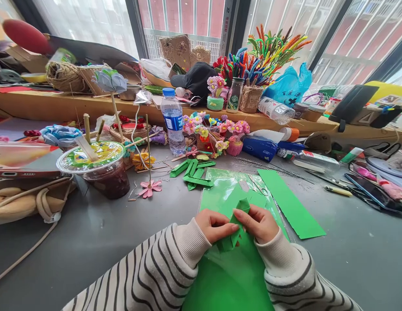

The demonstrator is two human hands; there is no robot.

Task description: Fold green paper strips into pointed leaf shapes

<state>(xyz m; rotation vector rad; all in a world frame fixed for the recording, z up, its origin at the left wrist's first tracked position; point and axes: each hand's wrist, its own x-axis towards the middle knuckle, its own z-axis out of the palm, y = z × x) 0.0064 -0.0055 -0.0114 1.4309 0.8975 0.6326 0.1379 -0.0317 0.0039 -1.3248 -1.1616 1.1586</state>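
Striped sleeves (152,276) cover your forearms nearest the camera, ending in pale cuffs at your wrists. Beyond them, your left hand (215,226) and your right hand (261,223) meet close together above the worktop (87,259), neither one spread open. Both grasp one folded green paper (233,220), held at a slant between them, its pointed upper end showing above your thumbs and its lower part running down toward the left. Your left hand pinches it near the middle, thumb laid across the front and fingers curled; your right hand grips it higher, thumb also on the front. How your fingertips sit behind the paper is hidden. Under your hands lie green sheets (220,285) with clear plastic about them. Small scissors (262,190) lie just beyond your hands, and a green strip (291,203) lies aslant to their right. Farther off to the left, you have a small heap of folded green pieces (197,176), near a pink flower (150,188), with a water bottle (173,129) upright behind the heap and a lidded cup (106,181) farther left.
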